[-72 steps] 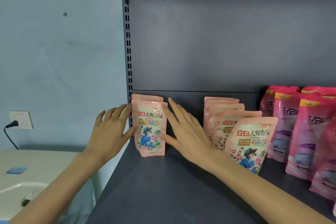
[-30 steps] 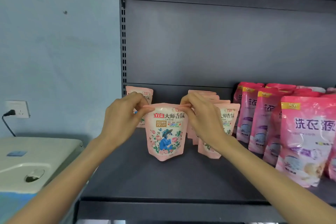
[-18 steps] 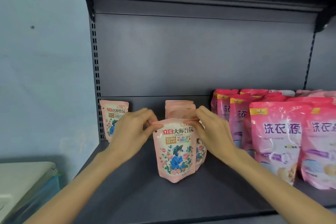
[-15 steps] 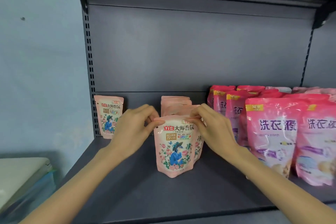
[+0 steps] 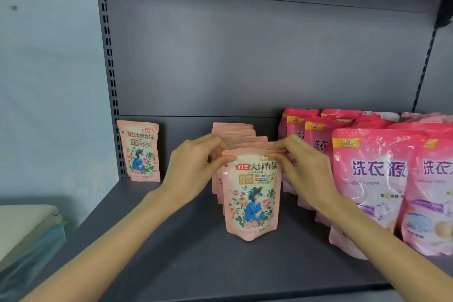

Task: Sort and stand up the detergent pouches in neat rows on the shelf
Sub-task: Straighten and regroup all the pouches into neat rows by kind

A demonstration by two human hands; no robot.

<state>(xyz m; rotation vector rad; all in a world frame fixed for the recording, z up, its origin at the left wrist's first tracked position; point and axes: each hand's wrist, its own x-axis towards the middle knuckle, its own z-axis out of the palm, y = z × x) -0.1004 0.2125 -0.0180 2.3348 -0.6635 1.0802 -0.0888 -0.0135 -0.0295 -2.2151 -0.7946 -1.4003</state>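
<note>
A pale pink floral detergent pouch (image 5: pixel 251 193) stands upright on the dark grey shelf (image 5: pixel 183 260), at the front of a row of several like pouches (image 5: pixel 235 131). My left hand (image 5: pixel 193 167) pinches its top left corner and my right hand (image 5: pixel 301 167) pinches its top right corner. One more pale pink pouch (image 5: pixel 141 151) stands alone at the shelf's back left corner.
Rows of larger bright pink pouches (image 5: pixel 372 179) fill the shelf's right side, close to my right forearm. The slotted shelf upright (image 5: pixel 110 76) and a pale blue wall lie to the left. A white appliance top (image 5: pixel 22 228) sits low at the left.
I lifted the pale pink pouch from the left group, carried it right and set it at the front of the middle row. Both hands still pinch its top corners.
</note>
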